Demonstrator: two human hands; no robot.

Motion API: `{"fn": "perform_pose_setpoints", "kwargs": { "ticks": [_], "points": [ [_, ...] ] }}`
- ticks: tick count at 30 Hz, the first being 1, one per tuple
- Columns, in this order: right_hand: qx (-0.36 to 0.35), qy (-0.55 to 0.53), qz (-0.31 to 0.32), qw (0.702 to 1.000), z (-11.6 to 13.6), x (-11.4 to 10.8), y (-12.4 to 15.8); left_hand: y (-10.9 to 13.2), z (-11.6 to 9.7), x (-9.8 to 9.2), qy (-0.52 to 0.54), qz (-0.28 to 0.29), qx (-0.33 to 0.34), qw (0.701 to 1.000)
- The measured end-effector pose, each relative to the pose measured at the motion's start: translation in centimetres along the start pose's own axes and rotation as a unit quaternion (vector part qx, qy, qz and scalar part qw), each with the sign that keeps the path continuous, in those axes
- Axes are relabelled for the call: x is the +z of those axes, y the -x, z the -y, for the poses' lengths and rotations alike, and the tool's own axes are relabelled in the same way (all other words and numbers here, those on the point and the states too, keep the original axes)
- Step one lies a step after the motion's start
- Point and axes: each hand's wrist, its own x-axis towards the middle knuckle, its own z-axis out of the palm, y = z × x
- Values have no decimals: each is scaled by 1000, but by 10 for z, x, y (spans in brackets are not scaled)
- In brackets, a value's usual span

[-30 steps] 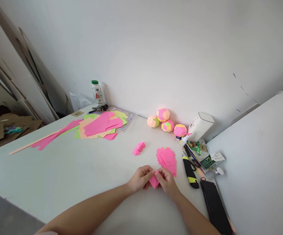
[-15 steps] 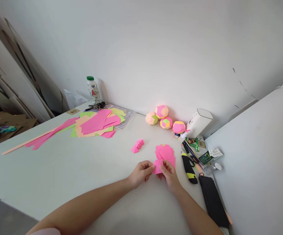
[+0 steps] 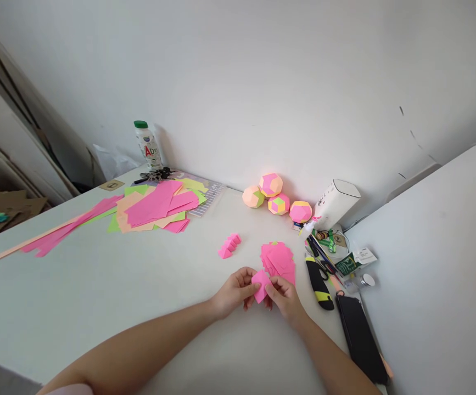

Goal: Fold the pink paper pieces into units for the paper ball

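1. At the near edge of the stack (image 3: 278,257) of pink paper, a folded pink square (image 3: 261,280) sits between the person's two hands, tilted so one corner points down.
2. On the square's left side, the left hand (image 3: 233,293) pinches it between thumb and fingers, the thumb lying on top.
3. On its right side, the right hand (image 3: 286,300) pinches the opposite edge, thumb also on top; this hand overlaps the stack's near end in view, and whether it touches the stack I cannot tell.
4. Left of the stack, a row of folded pink pieces (image 3: 229,246) lies on the tabletop (image 3: 110,296).
5. Well to the left of the stack are loose coloured sheets (image 3: 153,206), with long strips (image 3: 67,225) further left; keys (image 3: 158,174) and a green-capped bottle (image 3: 149,148) are behind the sheets.
6. Behind the stack, four paper balls (image 3: 279,204) cluster near the wall (image 3: 238,99).
7. Right of the stack lies a black-and-yellow tool (image 3: 319,284), and beyond it a silver-lidded jar (image 3: 363,281); a black slab (image 3: 360,339) is nearer the person.
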Motion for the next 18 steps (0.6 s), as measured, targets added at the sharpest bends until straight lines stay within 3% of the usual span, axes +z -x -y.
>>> {"fn": "perform_pose_setpoints", "kwargs": {
  "ticks": [5, 11, 18],
  "points": [
    [-15, -49, -53, 997, -6, -2, -3, 3, -1, 4, -20, 6, 5, 1000],
    [-29, -23, -43, 998, -6, -1, 0, 6, 4, 5, -37, -6, 33, 999],
    [-40, 39, -48, 997, -8, -1, 2, 7, 10, 3, -60, 4, 2, 998]
  ]
}}
